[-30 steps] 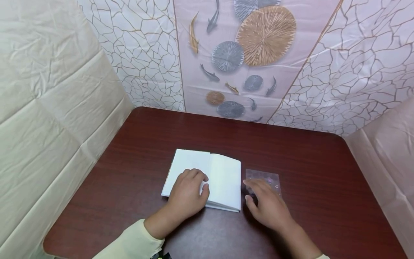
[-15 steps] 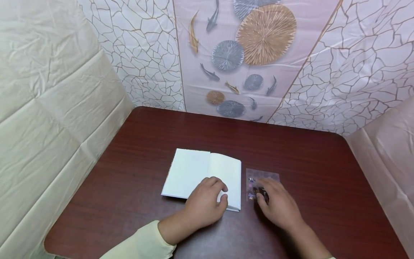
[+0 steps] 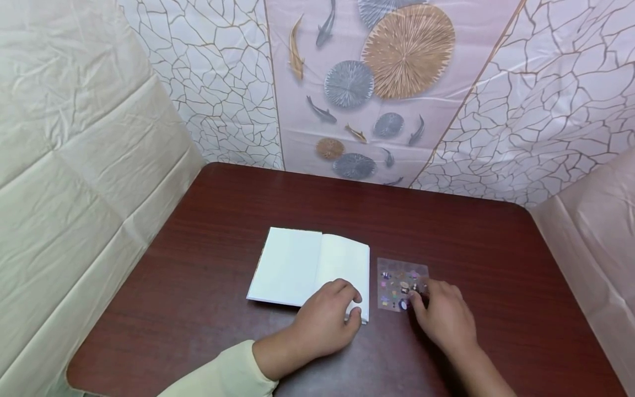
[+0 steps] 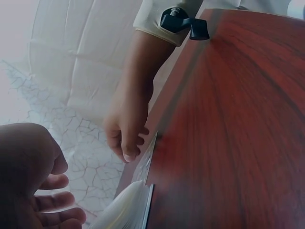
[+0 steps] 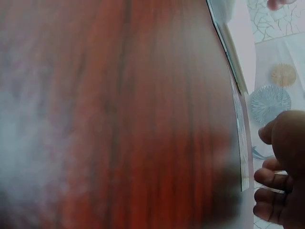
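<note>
A book (image 3: 292, 264) lies open on the table, its two facing pages blank and white. Over the lower corner of its right page hovers my left hand (image 3: 327, 317), fingers loosely bent with a gap between thumb and index finger. To the right of the book lies a clear sticker sheet (image 3: 392, 282) with small colourful stickers. My right hand (image 3: 446, 314) is at the sheet's right edge, fingers relaxed over it and covering part of that side. In the right wrist view the sheet (image 5: 242, 152) lies flat, and the curled fingers (image 5: 270, 196) show nothing between them.
The dark red-brown table (image 3: 238, 198) has rounded far corners. Behind it hangs a patterned cloth (image 3: 347, 127) with fish and round leaf shapes. Pale cloth walls (image 3: 99, 165) enclose the left and right sides.
My left hand has slid right from the middle of the book to its right page's lower corner. My right hand has moved right across the sticker sheet, uncovering more stickers.
</note>
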